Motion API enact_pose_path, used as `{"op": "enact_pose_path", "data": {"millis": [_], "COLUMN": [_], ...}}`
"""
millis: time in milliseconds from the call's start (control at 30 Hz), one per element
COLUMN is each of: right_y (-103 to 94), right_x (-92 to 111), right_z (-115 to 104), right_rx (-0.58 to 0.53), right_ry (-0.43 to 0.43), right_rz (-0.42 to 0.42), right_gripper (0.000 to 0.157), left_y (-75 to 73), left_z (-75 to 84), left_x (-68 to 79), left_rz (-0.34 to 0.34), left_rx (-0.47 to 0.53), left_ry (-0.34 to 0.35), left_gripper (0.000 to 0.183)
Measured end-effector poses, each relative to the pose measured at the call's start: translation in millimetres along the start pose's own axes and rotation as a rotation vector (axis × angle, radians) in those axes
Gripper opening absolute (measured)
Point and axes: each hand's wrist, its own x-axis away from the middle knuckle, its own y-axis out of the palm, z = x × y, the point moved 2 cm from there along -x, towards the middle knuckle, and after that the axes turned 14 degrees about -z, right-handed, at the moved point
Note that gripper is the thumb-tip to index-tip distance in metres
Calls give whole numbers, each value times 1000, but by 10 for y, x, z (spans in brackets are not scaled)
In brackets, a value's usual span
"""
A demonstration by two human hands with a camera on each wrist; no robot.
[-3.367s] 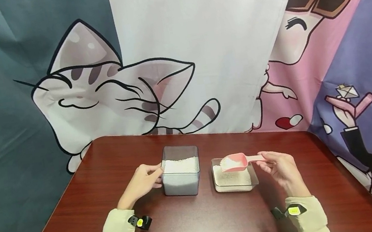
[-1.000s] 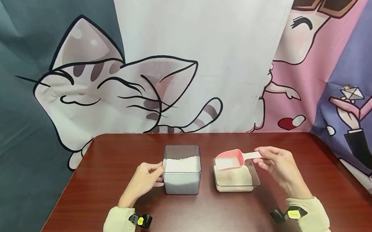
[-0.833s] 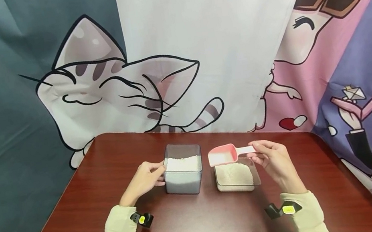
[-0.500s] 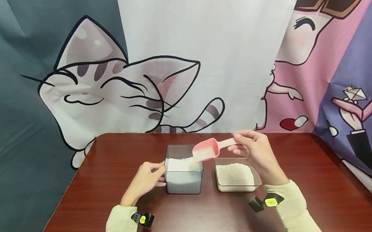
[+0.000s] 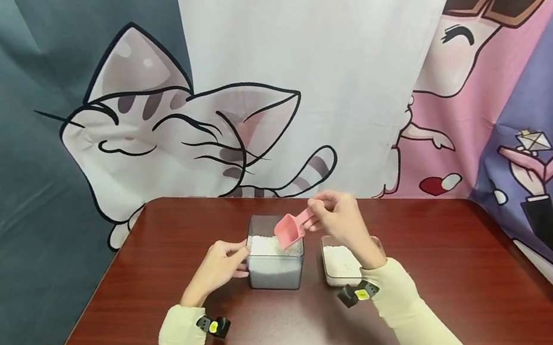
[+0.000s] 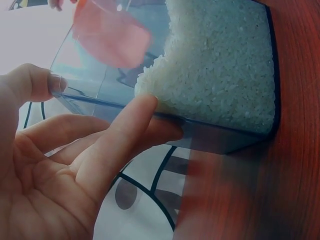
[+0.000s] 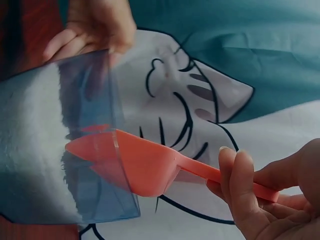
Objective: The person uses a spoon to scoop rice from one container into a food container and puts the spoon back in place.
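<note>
My right hand (image 5: pixel 337 217) grips the handle of a pink scoop (image 5: pixel 289 232), its bowl tilted down over a tall, see-through bluish container (image 5: pixel 274 275) of white rice (image 6: pixel 220 65). In the right wrist view, the front of the scoop's bowl (image 7: pixel 150 165) reaches inside the container's rim, close above the rice. No rice shows in the bowl from the head view. At the container's left side, my left hand (image 5: pixel 221 266) holds its wall, with one fingertip at the rim in the left wrist view.
A low clear box (image 5: pixel 340 265) of pale grain stands just right of the tall container, partly hidden by the right wrist. Both rest on a reddish-brown wooden table (image 5: pixel 271 342). Behind its far edge hangs a cartoon cloth (image 5: pixel 336 66).
My right hand has lifted the scoop from the low box, carried it left over the tall container and tipped it; the grain in it earlier is out of sight. My left hand stays put.
</note>
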Motion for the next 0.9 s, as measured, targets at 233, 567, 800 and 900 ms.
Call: {"op": "enact_pose_path", "data": {"millis": [233, 567, 800, 900], "right_y": [211, 377, 504, 580], "right_x": [-67, -160, -204, -206], "right_z": [-60, 57, 128, 132], "right_rx": [323, 575, 587, 600], "right_ry": [-76, -46, -16, -8], "right_rz": [-36, -84, -165, -209], "right_gripper": [14, 15, 18, 20], "left_y": [2, 10, 7, 9], "left_z": [23, 5, 26, 27], "left_x": [6, -11, -7, -8], "left_rz": [14, 5, 9, 1], "left_rx": [5, 11, 12, 4], "left_ry": [-12, -6, -5, -6], "left_gripper": [40, 40, 40, 41]}}
